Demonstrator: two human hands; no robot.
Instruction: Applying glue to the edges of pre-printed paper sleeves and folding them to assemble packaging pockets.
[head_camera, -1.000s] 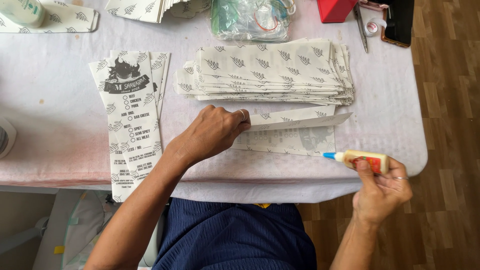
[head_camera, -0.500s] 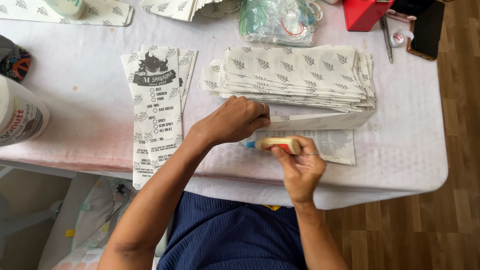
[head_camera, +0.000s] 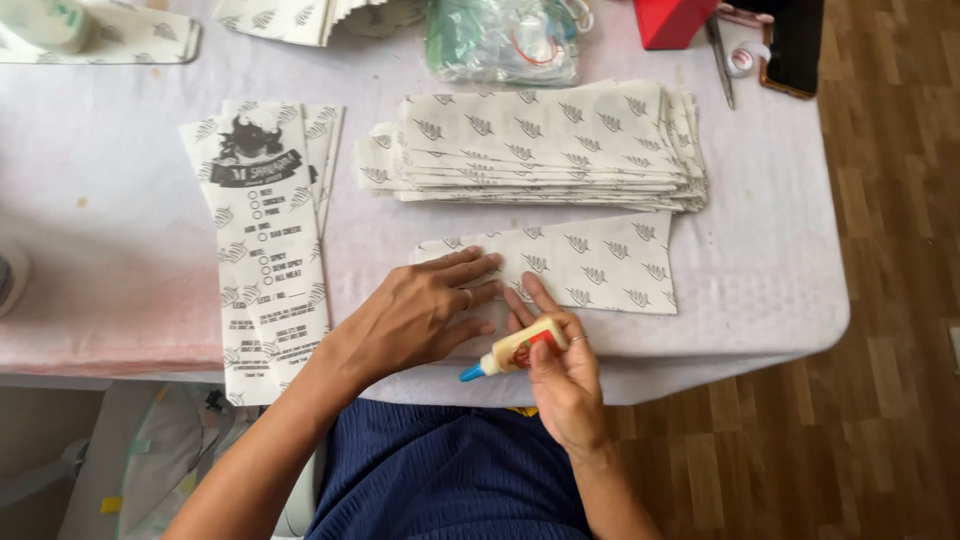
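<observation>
My left hand lies flat, fingers spread, on the folded paper sheet; beside it my right hand grips a glue bottle.

A clear plastic bag lies at the far edge of the surface; a small glue bottle has an orange label; flat printed paper bags lie left.

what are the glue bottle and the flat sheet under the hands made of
Glue bottle: looks like soft, slightly glossy plastic, pale body with a blue nozzle, held in the right hand. Sheet: seems thin matte paper, printed with a leaf pattern, lying flat under the left hand.
</observation>
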